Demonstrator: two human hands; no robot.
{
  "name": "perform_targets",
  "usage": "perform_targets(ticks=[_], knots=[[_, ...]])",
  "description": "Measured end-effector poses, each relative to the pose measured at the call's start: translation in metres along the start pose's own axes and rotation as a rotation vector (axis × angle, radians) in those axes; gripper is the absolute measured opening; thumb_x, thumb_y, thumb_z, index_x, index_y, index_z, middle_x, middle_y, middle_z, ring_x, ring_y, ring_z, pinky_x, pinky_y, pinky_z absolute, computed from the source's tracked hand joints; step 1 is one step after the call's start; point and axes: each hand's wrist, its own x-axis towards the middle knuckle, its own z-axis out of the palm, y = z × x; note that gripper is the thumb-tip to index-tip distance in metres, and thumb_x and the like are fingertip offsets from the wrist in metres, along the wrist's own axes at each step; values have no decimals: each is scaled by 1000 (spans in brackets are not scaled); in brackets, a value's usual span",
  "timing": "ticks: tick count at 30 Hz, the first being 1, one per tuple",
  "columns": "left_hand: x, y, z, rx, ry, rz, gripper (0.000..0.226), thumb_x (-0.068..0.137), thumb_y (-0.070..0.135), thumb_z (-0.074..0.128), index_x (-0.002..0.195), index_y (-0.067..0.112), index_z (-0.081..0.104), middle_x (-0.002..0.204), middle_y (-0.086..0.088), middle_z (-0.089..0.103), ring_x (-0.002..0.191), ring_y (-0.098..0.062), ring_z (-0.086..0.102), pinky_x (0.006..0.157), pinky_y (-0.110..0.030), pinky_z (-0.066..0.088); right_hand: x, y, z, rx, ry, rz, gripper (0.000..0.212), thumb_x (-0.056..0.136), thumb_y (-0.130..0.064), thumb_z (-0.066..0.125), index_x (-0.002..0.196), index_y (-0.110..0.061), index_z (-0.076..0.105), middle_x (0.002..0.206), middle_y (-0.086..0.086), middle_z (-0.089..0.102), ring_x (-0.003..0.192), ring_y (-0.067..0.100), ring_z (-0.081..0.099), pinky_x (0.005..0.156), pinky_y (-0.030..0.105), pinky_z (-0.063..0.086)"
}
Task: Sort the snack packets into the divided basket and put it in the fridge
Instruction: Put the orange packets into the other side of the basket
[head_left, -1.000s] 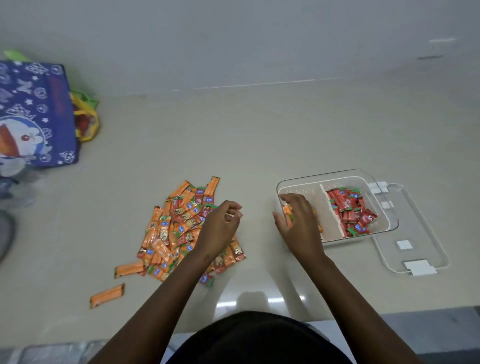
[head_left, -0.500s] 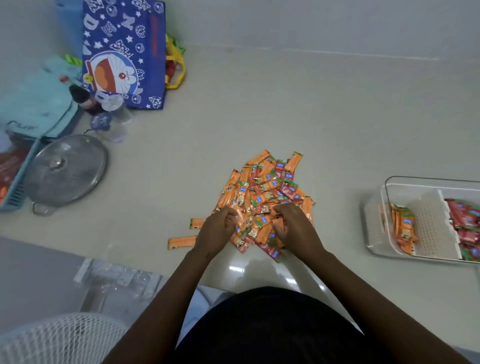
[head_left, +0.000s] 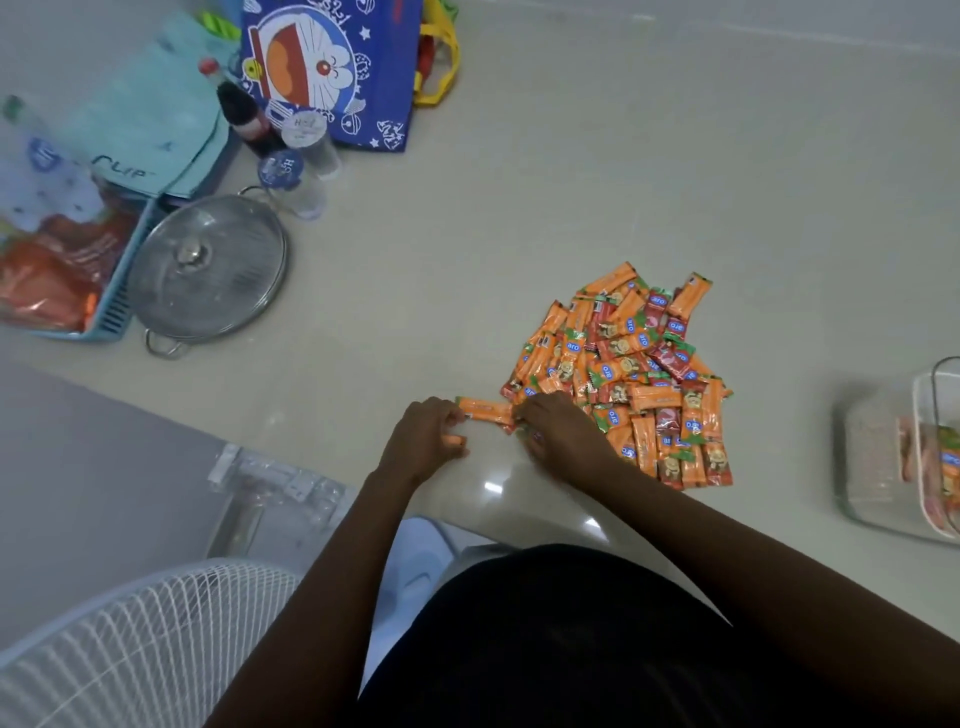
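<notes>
A: Pale, glossy floor fills most of the view, with a blue cartoon bag (head_left: 332, 73), a lidded steel pot (head_left: 208, 267) and some bottles (head_left: 298, 171) pushed off to the far left. What is different from a moment ago?

B: 1 second back the right hand was over the divided basket, setting orange packets into its near compartment. Half a second back both hands were at the near edge of the pile. Now the left hand (head_left: 426, 439) and right hand (head_left: 558, 428) have reached the stray orange packet (head_left: 483, 410) lying just left of the pile of snack packets (head_left: 628, 379).

A: So 1 drop-off is done and another gathering round has begun?

B: That is my reading. The pile looks large, mixed orange and red, so sorting seems far from finished and the fridge step is a long way off.

A: How do the hands stand on that packet?

B: It lies flat between them. The left hand's curled fingers touch its left end and seem to hide something orange beneath; the right hand's fingertips cover its right end. Whether either hand has truly pinched it, I cannot tell.

A: And the basket?

B: The divided basket (head_left: 878, 467) sits at the right edge, blurred and partly cut off, well apart from both hands. Orange packets show inside it; which compartment is unclear.
</notes>
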Motion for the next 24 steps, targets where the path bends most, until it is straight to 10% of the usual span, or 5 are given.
perform_targets(ticks=[9, 15, 21, 24], knots=[[-11, -16, -12, 134, 52, -24, 45, 68, 33, 83, 108, 20, 66, 110, 0, 65, 103, -23, 56, 82, -31, 39, 62, -38, 23, -150, -46, -55, 35, 72, -8, 67, 107, -6, 63, 105, 14, 61, 92, 34, 56, 69, 42, 49], [-7, -12, -12, 117, 26, -96, 14, 74, 25, 78, 85, 22, 69, 81, 6, 66, 79, -13, 59, 64, -25, 35, 84, -36, 23, -123, -167, 121, 26, 88, -9, 52, 113, -6, 52, 110, 14, 58, 105, 33, 50, 80, 38, 41], [-8, 3, -2, -58, -4, -77, 6, 89, 17, 61, 84, 18, 58, 84, 2, 57, 78, -14, 52, 61, -16, 34, 78, -21, -27, 543, -73, 397, 20, 91, -13, 55, 74, -17, 46, 80, 9, 52, 77, 29, 52, 63, 31, 38], [-8, 24, 6, -127, -93, -89, 5, 93, 21, 55, 89, 18, 54, 86, 2, 61, 79, -17, 56, 64, -27, 40, 60, -2, -57, 971, -36, 603, 8, 89, -13, 55, 96, -9, 53, 85, 15, 60, 73, 28, 59, 62, 37, 45]])
